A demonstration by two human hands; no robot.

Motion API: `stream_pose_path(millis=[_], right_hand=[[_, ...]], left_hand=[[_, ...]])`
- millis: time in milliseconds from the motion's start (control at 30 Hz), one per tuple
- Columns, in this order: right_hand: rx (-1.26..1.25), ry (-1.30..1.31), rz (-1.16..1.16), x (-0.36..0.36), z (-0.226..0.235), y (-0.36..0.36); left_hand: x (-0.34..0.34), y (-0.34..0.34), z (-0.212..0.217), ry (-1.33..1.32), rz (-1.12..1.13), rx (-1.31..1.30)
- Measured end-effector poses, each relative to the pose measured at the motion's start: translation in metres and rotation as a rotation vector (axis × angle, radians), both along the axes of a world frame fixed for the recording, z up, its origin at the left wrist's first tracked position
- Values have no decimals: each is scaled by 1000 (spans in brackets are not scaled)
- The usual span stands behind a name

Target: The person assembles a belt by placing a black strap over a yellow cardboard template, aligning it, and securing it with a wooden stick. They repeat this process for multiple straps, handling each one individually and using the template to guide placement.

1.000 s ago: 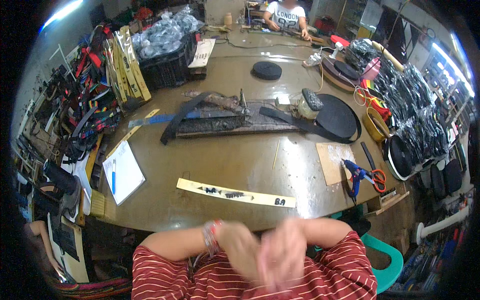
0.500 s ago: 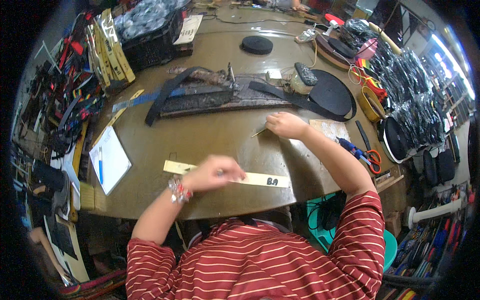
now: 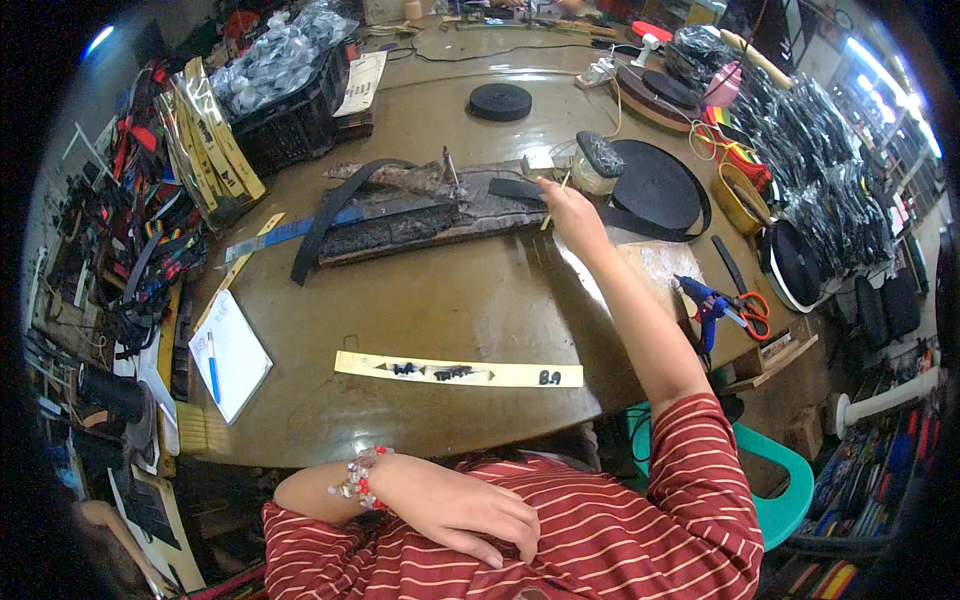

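Illumination was moderate, with a glaring tube light [image 3: 880, 68] far right of and beyond the right hand [image 3: 573, 215], a smaller lamp [image 3: 100, 40] far to its left, white glare and shadow on the tabletop [image 3: 450, 310] just on its near side, and fisheye curvature with black vignetting well outward from it.

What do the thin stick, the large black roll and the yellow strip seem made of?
Thin stick in the right hand: perhaps wood, by its yellowish body; finish too small to tell. Large black roll: likely woven webbing, matte, by its dull, coiled band. Yellow strip: card or plastic, smooth, by its flat, even face.
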State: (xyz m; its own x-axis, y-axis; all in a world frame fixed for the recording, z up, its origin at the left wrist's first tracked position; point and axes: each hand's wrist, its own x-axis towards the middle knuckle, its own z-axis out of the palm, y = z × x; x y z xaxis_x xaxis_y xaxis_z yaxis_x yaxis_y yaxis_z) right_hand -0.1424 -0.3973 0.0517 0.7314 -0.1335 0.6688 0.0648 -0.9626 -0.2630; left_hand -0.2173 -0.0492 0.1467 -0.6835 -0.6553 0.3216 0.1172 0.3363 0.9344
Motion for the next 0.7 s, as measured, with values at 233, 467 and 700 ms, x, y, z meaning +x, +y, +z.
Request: stream_pose_path(millis=[233, 467, 700], right_hand=[[-150, 96, -159, 16, -9, 0], [263, -1, 294, -34, -5, 64], [270, 214, 360, -6, -12, 127]], left_hand=[[6, 11, -6, 17, -116, -65], [2, 25, -7, 125, 38, -90], [8, 36, -11, 83, 28, -102]])
